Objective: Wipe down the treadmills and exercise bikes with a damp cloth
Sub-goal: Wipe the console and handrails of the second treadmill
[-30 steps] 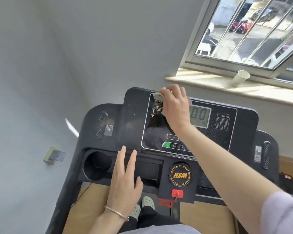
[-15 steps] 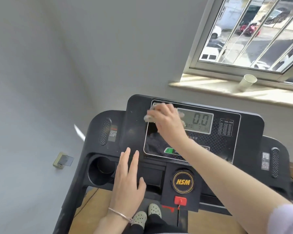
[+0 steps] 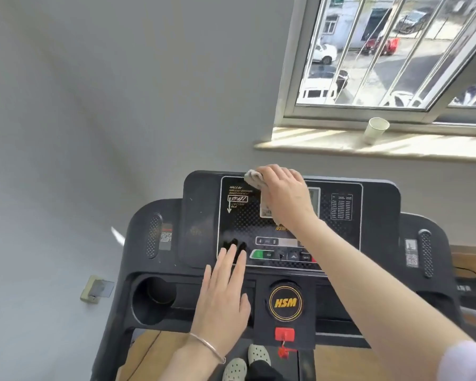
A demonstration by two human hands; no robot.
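Left hand (image 3: 223,295): yours, a thin silver bangle (image 3: 208,346) at the wrist, lies flat on the black plastic treadmill console (image 3: 198,215), fingers straight and released, tips at the lower edge of the glossy display panel (image 3: 242,226).
Crumpled pale grey cloth (image 3: 253,177): sits at the panel's top edge, left of centre.
Right hand (image 3: 286,198): yours, fingers curled over the cloth, gripping it against the panel.
White paper cup (image 3: 375,130): stands on the sunlit window sill (image 3: 313,145), far right.
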